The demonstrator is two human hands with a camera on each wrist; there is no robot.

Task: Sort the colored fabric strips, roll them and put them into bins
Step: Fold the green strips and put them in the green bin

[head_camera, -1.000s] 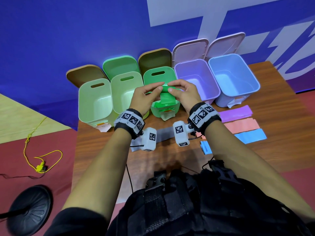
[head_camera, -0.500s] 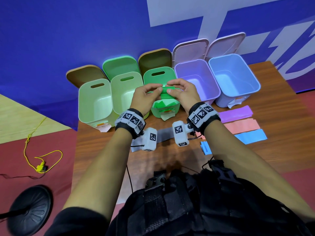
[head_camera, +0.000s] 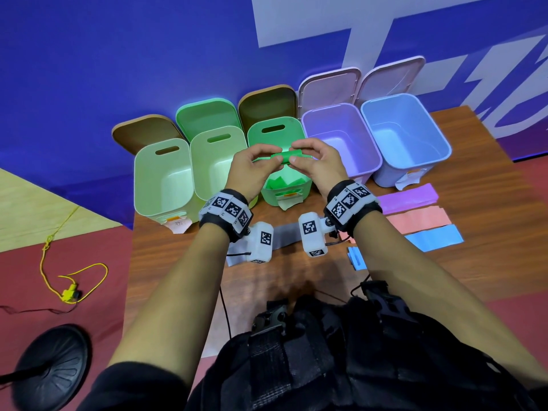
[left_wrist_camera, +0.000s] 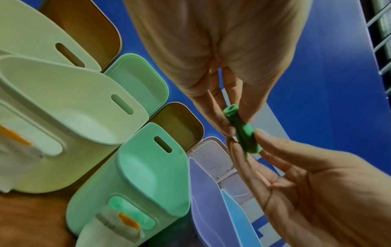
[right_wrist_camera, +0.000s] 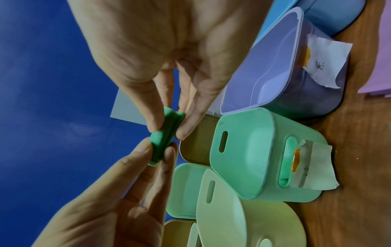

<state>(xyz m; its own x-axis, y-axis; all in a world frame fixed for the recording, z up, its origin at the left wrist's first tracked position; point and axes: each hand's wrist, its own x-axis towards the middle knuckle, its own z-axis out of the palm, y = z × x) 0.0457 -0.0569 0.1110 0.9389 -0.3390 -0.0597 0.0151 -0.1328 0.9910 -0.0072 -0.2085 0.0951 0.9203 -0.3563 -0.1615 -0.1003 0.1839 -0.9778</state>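
Above the green bin (head_camera: pixel 277 137), both hands pinch one green fabric roll (head_camera: pixel 289 157): the left hand (head_camera: pixel 247 170) closes thumb and fingertips on its left end, the right hand (head_camera: pixel 318 164) on its right end. Rolled into a tight, short cylinder, it lies level between them, clear of the tabletop (head_camera: pixel 474 203).
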